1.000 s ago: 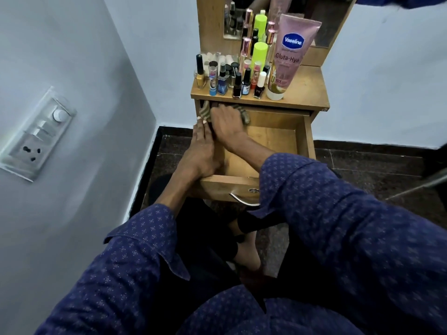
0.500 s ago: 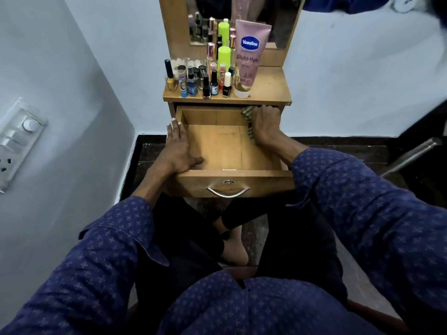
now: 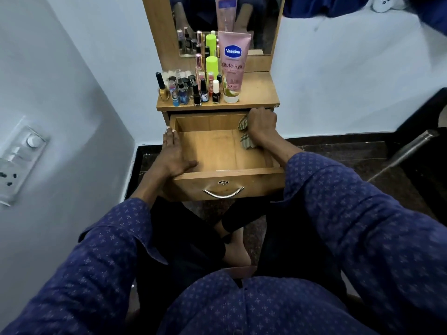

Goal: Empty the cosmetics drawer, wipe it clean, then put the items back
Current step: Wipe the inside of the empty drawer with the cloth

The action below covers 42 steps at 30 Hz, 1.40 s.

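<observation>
Your right hand (image 3: 262, 124) grips the cloth (image 3: 244, 134) in the drawer's (image 3: 217, 153) far-right corner (unwiped floor lies leftward), 1 flat left hand (image 3: 173, 155) steadying.

Switch panel with a round dial (image 3: 20, 155) on the pale wall at left, mirror (image 3: 227, 18) in a wooden frame, dark stone floor (image 3: 338, 151), slanted metal chair leg (image 3: 406, 151) at right

The drawer (image 3: 217, 151) at frame centre is smooth, matt light wood with a shiny curved metal handle (image 3: 223, 192). A striped woven cloth (image 3: 244, 134) lies bunched at its right side. Above, a glossy pink plastic tube (image 3: 232, 66) stands beside small glassy bottles (image 3: 191, 91).
</observation>
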Motion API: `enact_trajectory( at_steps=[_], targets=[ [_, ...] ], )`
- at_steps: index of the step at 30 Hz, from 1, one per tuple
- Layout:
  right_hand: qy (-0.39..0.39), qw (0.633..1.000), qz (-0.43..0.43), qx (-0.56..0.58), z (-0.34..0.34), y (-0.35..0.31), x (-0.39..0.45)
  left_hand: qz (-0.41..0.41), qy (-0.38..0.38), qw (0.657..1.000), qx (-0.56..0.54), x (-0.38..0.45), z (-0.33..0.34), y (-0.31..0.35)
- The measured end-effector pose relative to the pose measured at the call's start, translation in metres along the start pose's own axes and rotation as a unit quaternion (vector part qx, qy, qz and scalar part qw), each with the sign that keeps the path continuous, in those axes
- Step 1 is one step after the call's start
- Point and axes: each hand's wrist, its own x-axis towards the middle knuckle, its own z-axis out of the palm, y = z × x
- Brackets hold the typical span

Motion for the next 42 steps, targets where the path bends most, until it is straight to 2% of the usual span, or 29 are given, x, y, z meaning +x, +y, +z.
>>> enact_trajectory(
  at_steps=[6, 12, 15, 17, 21, 27, 28, 29, 30, 32, 35, 36, 37, 38, 39, 41, 42],
  targets=[
    [0.009, 1.000, 0.000, 0.011, 0.006, -0.003, -0.004, 0.001, 0.003, 1.000, 0.003, 0.002, 0.006, -0.002],
    [-0.008, 0.999, -0.042, -0.003, 0.026, -0.006, -0.028, 0.012, 0.009, 1.000, 0.003, 0.003, 0.008, -0.005],
    [-0.028, 0.997, 0.009, 0.065, 0.016, -0.009, -0.011, 0.012, 0.007, 1.000, 0.000, 0.005, 0.010, -0.008],
    [-0.042, 0.982, 0.065, 0.171, 0.007, -0.012, -0.003, 0.013, 0.009, 1.000, -0.003, 0.006, 0.010, -0.008],
    [-0.060, 0.921, 0.177, 0.343, 0.019, -0.026, -0.015, 0.014, 0.014, 1.000, -0.007, 0.007, 0.010, -0.009],
    [-0.118, 0.884, 0.227, 0.392, 0.040, -0.029, -0.027, 0.020, 0.009, 1.000, -0.003, 0.004, 0.011, -0.010],
    [-0.132, 0.865, 0.236, 0.423, 0.040, -0.028, -0.023, 0.021, 0.011, 1.000, -0.003, 0.004, 0.010, -0.010],
    [-0.142, 0.827, 0.260, 0.477, 0.040, -0.027, -0.020, 0.021, 0.012, 1.000, -0.003, 0.004, 0.009, -0.009],
    [-0.147, 0.768, 0.297, 0.548, 0.036, -0.028, -0.018, 0.020, 0.012, 1.000, -0.003, 0.003, 0.008, -0.008],
    [-0.132, 0.604, 0.369, 0.694, 0.029, -0.033, -0.017, 0.018, 0.013, 1.000, -0.005, 0.003, 0.007, -0.008],
    [-0.045, 0.335, 0.449, 0.827, 0.022, -0.044, -0.010, 0.014, 0.010, 1.000, -0.007, 0.002, 0.008, -0.006],
    [-0.007, 0.257, 0.461, 0.849, 0.020, -0.048, -0.005, 0.013, 0.008, 1.000, -0.007, 0.002, 0.008, -0.006],
    [0.028, 0.205, 0.463, 0.862, 0.019, -0.051, 0.001, 0.013, 0.007, 1.000, -0.007, 0.002, 0.007, -0.006],
    [0.048, 0.191, 0.461, 0.865, 0.015, -0.054, 0.007, 0.015, 0.008, 1.000, -0.008, 0.003, 0.007, -0.006],
    [0.053, 0.202, 0.458, 0.864, 0.013, -0.056, 0.011, 0.016, 0.009, 1.000, -0.007, 0.003, 0.007, -0.006],
    [0.038, 0.270, 0.455, 0.848, 0.006, -0.063, 0.015, 0.018, 0.010, 1.000, -0.008, 0.004, 0.008, -0.008],
    [0.021, 0.320, 0.446, 0.835, 0.004, -0.065, 0.014, 0.020, 0.011, 1.000, -0.006, 0.005, 0.008, -0.010]
  ],
)
